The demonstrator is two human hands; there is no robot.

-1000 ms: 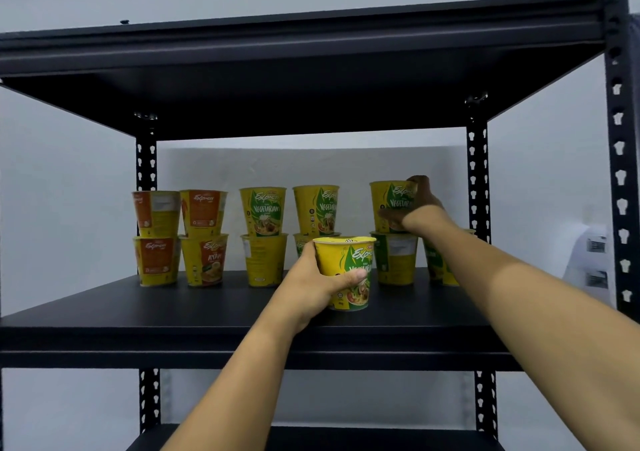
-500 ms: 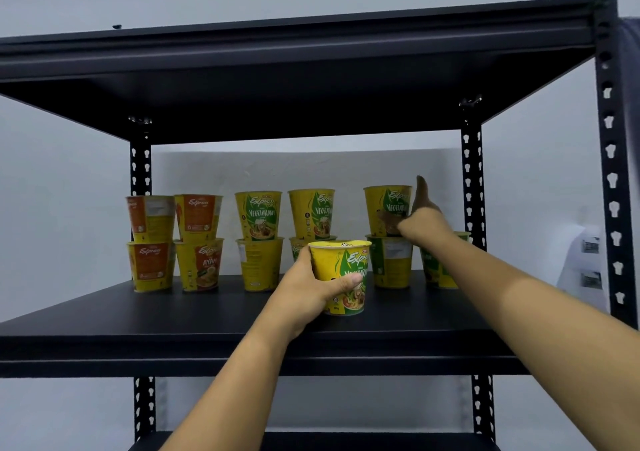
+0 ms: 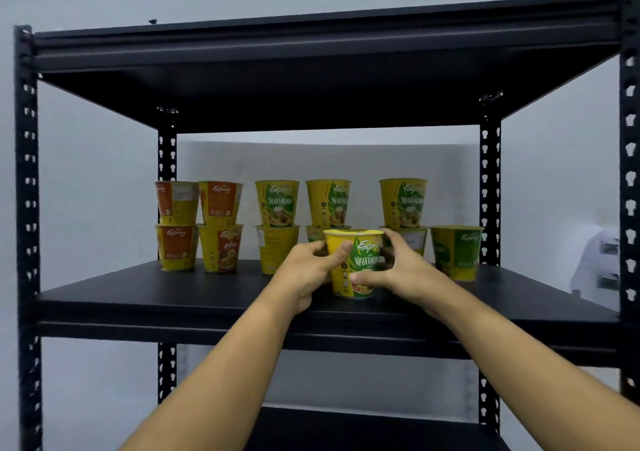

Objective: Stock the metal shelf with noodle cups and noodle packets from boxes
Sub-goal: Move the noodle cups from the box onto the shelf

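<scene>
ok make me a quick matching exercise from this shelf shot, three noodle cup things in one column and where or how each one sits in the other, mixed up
Column 1
1. nearest vegetarian cup
2. orange-label cups
3. green-sided cup

Column 2
a. far left of the shelf, stacked two high
b. far right, nothing on top of it
c. gripped between the left hand and the right hand

Pairs: 1-c, 2-a, 3-b

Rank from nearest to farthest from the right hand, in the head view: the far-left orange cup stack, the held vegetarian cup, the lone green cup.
1. held vegetarian cup, front centre, in the right hand.
2. lone green cup, back right.
3. orange cup stack, back far left.
</scene>
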